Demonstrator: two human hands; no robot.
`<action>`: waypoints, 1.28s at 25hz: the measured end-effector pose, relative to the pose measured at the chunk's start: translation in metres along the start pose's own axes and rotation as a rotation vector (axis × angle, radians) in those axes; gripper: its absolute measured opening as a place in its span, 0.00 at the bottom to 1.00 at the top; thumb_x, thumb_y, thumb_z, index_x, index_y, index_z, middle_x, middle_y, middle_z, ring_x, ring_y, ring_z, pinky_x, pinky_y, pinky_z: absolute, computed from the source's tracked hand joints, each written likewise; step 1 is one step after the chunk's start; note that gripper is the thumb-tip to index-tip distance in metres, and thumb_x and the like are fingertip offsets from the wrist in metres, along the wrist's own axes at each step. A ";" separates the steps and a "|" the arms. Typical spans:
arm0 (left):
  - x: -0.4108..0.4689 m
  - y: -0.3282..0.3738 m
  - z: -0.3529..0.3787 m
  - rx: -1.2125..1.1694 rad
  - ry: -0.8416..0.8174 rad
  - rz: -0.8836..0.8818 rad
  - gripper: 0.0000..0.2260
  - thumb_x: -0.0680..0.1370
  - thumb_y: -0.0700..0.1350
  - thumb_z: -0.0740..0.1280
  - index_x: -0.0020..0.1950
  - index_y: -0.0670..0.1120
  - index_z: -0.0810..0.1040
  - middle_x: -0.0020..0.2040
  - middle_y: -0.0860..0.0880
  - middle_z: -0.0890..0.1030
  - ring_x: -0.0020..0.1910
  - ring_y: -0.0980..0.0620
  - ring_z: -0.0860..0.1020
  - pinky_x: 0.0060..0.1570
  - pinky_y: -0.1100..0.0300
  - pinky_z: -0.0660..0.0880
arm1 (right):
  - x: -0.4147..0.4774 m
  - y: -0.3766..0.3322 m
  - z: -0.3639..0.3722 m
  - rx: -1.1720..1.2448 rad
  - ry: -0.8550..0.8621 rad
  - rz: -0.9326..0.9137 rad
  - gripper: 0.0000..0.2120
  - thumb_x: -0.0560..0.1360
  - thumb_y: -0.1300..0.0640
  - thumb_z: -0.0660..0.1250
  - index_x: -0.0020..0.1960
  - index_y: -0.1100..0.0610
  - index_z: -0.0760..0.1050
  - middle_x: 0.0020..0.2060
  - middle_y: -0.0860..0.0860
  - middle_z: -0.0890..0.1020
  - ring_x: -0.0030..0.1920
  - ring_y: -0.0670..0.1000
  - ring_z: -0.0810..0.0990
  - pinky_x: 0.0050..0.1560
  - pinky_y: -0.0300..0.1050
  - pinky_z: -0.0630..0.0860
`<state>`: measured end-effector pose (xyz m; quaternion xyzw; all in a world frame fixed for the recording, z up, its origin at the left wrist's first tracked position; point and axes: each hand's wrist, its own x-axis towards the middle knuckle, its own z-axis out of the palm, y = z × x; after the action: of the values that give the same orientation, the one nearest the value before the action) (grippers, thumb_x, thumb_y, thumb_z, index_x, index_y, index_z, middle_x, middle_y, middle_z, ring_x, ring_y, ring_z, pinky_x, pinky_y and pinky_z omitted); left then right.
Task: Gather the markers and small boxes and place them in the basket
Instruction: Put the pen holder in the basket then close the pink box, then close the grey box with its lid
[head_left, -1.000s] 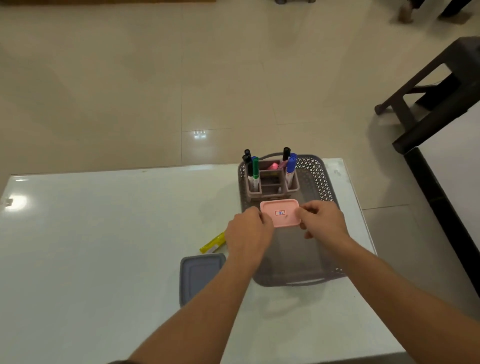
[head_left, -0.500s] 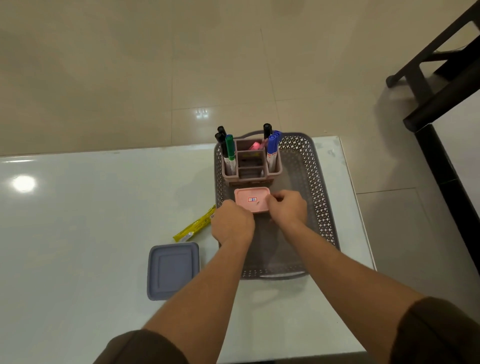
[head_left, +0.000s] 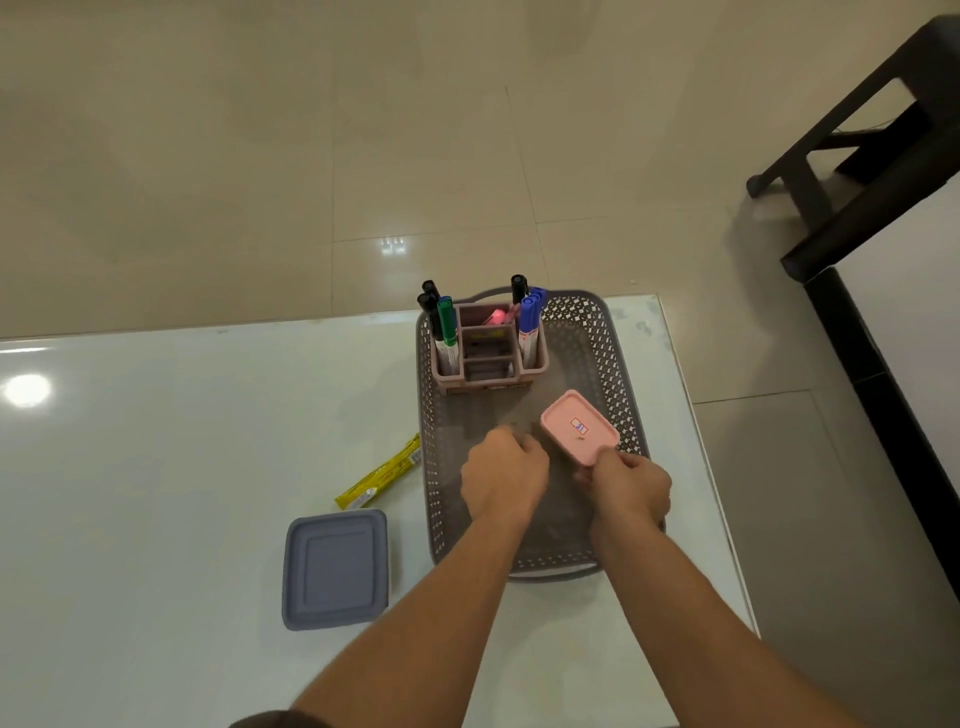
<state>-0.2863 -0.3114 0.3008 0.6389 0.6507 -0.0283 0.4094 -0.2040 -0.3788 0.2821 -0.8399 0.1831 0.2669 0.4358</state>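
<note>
Our right hand (head_left: 626, 488) clamps its grip on the pink box (head_left: 579, 426), tilted, we judge, for seating in the basket (head_left: 613, 353); left hand (head_left: 504, 473) grip we cannot tell.

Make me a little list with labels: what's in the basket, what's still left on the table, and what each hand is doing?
Basket: grey basket with holes in its walls, at the table's right end
In basket: holder with markers standing in it: black, green, blue, pink
Pink box: over the basket, turned at an angle
Right hand: grips the pink box's near end
Left hand: over the basket beside the box; too blurred to tell if it touches
Still on table: yellow marker, grey box, both left of the basket
</note>
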 end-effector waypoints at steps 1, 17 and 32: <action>0.002 0.002 0.002 -0.006 -0.025 0.001 0.14 0.81 0.50 0.61 0.59 0.47 0.81 0.55 0.43 0.84 0.55 0.40 0.81 0.47 0.55 0.73 | 0.001 -0.005 0.007 0.067 0.033 0.042 0.08 0.75 0.62 0.66 0.39 0.55 0.79 0.30 0.50 0.82 0.37 0.54 0.86 0.44 0.51 0.84; 0.028 -0.010 -0.007 0.020 0.113 0.233 0.11 0.80 0.49 0.61 0.49 0.49 0.82 0.43 0.49 0.84 0.42 0.48 0.83 0.44 0.53 0.80 | 0.014 -0.068 0.072 0.557 -0.022 0.241 0.08 0.78 0.61 0.68 0.41 0.61 0.77 0.34 0.54 0.82 0.29 0.49 0.81 0.33 0.41 0.82; 0.020 -0.238 -0.159 0.295 0.219 -0.169 0.19 0.79 0.62 0.58 0.58 0.52 0.79 0.52 0.50 0.84 0.50 0.44 0.80 0.49 0.54 0.75 | -0.229 0.088 0.077 -0.630 -0.554 -0.374 0.23 0.80 0.53 0.60 0.75 0.51 0.66 0.66 0.49 0.76 0.61 0.52 0.79 0.53 0.43 0.75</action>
<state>-0.5657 -0.2490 0.2791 0.6344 0.7313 -0.0879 0.2345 -0.4552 -0.3462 0.3288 -0.8469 -0.1851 0.4411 0.2323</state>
